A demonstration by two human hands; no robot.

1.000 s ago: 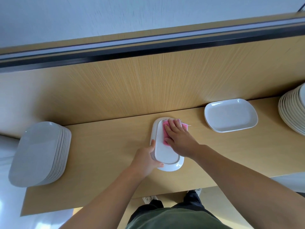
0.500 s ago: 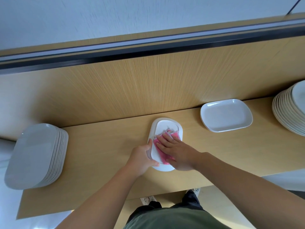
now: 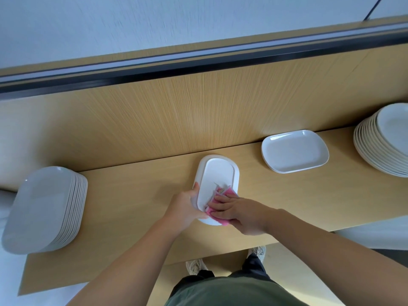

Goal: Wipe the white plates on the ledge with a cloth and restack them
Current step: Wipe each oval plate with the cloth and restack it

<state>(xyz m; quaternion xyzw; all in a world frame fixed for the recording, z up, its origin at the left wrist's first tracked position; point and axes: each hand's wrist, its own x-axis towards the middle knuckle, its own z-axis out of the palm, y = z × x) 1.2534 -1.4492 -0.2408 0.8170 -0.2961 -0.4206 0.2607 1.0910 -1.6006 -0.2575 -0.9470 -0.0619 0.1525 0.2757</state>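
Observation:
A white oblong plate point(image 3: 218, 175) lies upside down on the wooden ledge point(image 3: 136, 199), its long side pointing away from me. My left hand point(image 3: 187, 206) grips its near left rim with curled fingers. My right hand point(image 3: 238, 213) presses a pink cloth point(image 3: 218, 205) flat onto the plate's near end with straight fingers. Most of the cloth is hidden under that hand.
A tall stack of white plates point(image 3: 44, 208) sits at the ledge's left end. A low pile of white plates point(image 3: 294, 151) lies to the right of centre, and another tall stack point(image 3: 384, 140) stands at the far right. A wooden back panel point(image 3: 198, 107) rises behind.
My right hand has drawn the pink cloth from the plate's far end down to its near end. My left hand has kept its hold on the rim.

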